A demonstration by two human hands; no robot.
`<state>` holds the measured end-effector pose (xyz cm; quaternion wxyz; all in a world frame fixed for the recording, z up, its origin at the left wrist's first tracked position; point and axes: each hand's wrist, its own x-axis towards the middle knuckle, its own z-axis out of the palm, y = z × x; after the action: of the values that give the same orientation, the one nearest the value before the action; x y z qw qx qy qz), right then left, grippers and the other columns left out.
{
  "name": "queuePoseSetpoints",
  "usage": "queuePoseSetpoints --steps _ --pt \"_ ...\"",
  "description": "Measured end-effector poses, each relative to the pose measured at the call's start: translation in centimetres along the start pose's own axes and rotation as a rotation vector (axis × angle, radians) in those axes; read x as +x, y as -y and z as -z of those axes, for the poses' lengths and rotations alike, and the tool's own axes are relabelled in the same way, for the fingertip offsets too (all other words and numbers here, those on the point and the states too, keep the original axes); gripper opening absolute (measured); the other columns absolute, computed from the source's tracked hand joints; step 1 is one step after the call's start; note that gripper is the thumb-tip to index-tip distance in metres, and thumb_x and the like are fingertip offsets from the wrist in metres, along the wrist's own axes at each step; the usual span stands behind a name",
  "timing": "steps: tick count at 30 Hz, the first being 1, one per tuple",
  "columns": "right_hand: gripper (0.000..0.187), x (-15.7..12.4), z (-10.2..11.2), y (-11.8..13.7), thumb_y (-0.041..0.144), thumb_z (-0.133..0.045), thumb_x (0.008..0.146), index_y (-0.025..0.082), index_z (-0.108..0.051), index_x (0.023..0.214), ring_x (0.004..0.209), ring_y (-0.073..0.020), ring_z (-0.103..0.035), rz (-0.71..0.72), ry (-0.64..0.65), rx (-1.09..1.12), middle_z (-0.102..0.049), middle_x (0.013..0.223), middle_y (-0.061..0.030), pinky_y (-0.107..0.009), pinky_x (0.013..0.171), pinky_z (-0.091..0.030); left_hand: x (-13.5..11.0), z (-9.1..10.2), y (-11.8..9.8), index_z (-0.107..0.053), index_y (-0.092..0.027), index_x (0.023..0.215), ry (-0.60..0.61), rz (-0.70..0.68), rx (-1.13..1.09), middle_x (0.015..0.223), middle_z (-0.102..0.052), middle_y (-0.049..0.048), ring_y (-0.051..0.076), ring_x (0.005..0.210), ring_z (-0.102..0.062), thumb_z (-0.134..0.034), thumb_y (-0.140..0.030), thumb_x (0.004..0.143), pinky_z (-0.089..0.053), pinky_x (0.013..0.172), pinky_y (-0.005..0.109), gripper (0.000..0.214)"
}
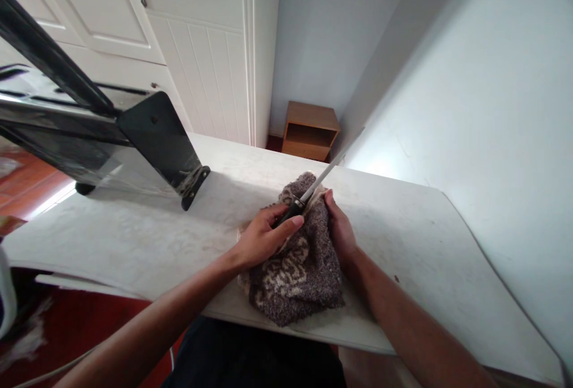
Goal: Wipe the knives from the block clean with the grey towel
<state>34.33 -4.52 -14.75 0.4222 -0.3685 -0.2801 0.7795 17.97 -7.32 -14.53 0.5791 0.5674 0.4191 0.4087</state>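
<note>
My left hand point(264, 236) is closed around the black handle of a long, thin steel blade point(332, 164), its thumb lying along the handle. The blade points up and to the right, away from me, and looks narrow from here; I cannot tell its exact kind. A brown-and-cream patterned towel point(320, 262) is bunched on the table under the handle and around the base of the blade. On the towel's right side, my right hand point(341, 227) grips its upper edge with the thumb on top; its other fingers are mostly hidden.
The towel rests on a white table point(188, 245). At the left stands a black metal frame point(156, 131) with clear plastic film on it. Behind are white cabinets point(206, 71) and a small wooden stand point(312, 128). A pale wall point(492, 107) borders the right side.
</note>
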Motion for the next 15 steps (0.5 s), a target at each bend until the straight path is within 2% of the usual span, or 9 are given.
queuePoseSetpoints --steps 2,4,7,8,10,12,15 --pt "0.052 -0.2 -0.2 0.4 0.068 -0.051 0.083 0.02 -0.07 0.093 0.095 -0.0276 -0.069 0.012 0.066 0.028 -0.074 0.082 -0.0068 -0.043 0.085 -0.056 0.0 -0.1 0.1 -0.055 -0.016 0.08 -0.125 -0.149 0.27 0.069 -0.054 -0.0017 0.011 0.065 -0.05 -0.055 -0.042 0.091 -0.038 0.059 0.023 0.028" --pt "0.044 -0.4 -0.2 0.7 0.062 -0.053 0.082 0.022 -0.07 0.091 0.097 -0.0282 -0.068 0.039 0.121 0.05 -0.074 0.084 -0.0059 -0.044 0.086 -0.055 -0.1 -0.1 0.3 -0.056 -0.016 0.081 -0.187 -0.231 0.425 0.075 -0.057 0.0004 0.014 0.071 -0.052 -0.05 -0.036 0.092 -0.039 0.065 0.026 0.023" --pt "0.025 -0.8 0.2 0.9 0.039 -0.06 0.07 0.021 -0.07 0.083 0.096 -0.0291 -0.068 0.05 0.209 0.066 -0.075 0.085 -0.0048 -0.044 0.084 -0.056 -0.4 0.2 0.7 -0.055 -0.016 0.091 -0.242 -0.294 0.487 0.077 -0.058 0.0016 0.016 0.071 -0.053 -0.045 -0.03 0.091 -0.04 0.066 0.028 0.018" --pt "0.023 -0.9 0.3 0.8 0.03 -0.061 0.063 0.021 -0.07 0.082 0.094 -0.0289 -0.068 0.051 0.24 0.062 -0.075 0.084 -0.0039 -0.043 0.083 -0.056 -0.6 0.3 0.8 -0.055 -0.015 0.096 -0.247 -0.307 0.498 0.08 -0.059 0.0024 0.017 0.073 -0.054 -0.045 -0.029 0.09 -0.041 0.067 0.029 0.018" --pt "0.031 -1.1 0.5 0.6 0.017 -0.06 0.054 0.02 -0.07 0.082 0.086 -0.0265 -0.069 0.053 0.279 0.04 -0.074 0.079 -0.0014 -0.039 0.078 -0.057 -0.8 0.3 0.9 -0.053 -0.015 0.103 -0.245 -0.307 0.529 0.083 -0.061 0.0038 0.018 0.076 -0.056 -0.042 -0.028 0.091 -0.042 0.069 0.031 0.02" --pt "0.037 -1.2 0.5 0.2 0.009 -0.061 0.053 0.02 -0.071 0.087 0.077 -0.022 -0.069 0.045 0.278 0.006 -0.074 0.076 0.001 -0.034 0.073 -0.057 -1.0 0.3 0.8 -0.05 -0.015 0.108 -0.24 -0.286 0.564 0.087 -0.063 0.0051 0.02 0.078 -0.058 -0.04 -0.029 0.093 -0.043 0.071 0.033 0.023" --pt "0.034 -1.4 0.1 -0.3 0.01 -0.071 0.064 0.021 -0.071 0.095 0.072 -0.0158 -0.069 0.041 0.249 -0.032 -0.074 0.081 0.0024 -0.027 0.072 -0.056 -1.0 0.1 0.7 -0.047 -0.015 0.115 -0.232 -0.293 0.576 0.093 -0.066 0.0078 0.021 0.082 -0.062 -0.037 -0.03 0.096 -0.046 0.075 0.034 0.026"
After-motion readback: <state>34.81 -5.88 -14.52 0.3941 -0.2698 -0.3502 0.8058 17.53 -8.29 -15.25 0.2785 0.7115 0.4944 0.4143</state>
